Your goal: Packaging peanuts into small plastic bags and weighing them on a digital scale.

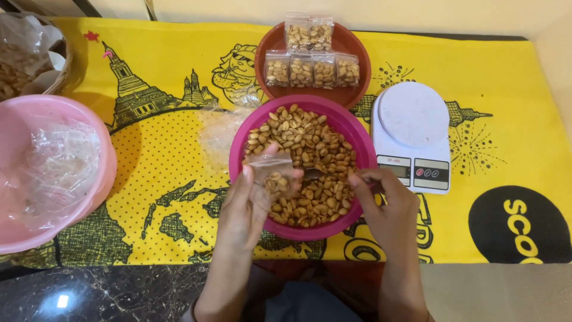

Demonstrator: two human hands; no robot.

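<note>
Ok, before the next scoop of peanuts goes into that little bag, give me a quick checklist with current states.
1. Small clear bag held by left hand: ok.
2. Bag mouth open: cannot tell.
3. Spoon in right hand, in the peanuts: ok.
4. Magenta bowl stocked with peanuts: ok.
5. White scale platform bare: ok.
6. Scale display on: cannot tell.

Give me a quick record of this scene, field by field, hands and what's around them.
left hand: holds a small clear bag, partly filled with peanuts
right hand: holds a spoon over the magenta bowl of peanuts
behind bowl: brown plate with six filled packets
right of bowl: white kitchen scale, nothing on it
far left: pink basin with clear plastic bags
surface: yellow printed cloth
</note>
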